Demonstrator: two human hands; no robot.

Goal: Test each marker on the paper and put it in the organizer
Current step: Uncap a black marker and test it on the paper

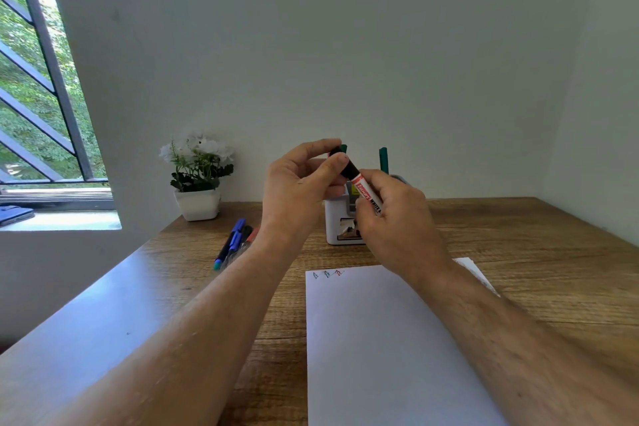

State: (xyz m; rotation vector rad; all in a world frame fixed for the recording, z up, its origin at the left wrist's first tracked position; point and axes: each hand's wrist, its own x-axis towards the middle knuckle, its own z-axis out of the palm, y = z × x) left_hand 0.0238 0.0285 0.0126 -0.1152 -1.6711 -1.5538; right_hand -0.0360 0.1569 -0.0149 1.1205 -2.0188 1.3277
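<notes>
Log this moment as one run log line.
left hand pinches black cap | right hand grips marker | paper three test marks | organizer behind

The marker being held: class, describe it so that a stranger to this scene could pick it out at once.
Start at the wooden desk and find the white organizer near the wall. In front of it, both hands hold one marker in the air. Unlike the pens lying on the desk, it has a black cap and a red-and-white label.

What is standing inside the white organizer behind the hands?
Two green markers stand upright in the white organizer, their tops showing. The left hand and right hand cover the rest of its inside.
</notes>
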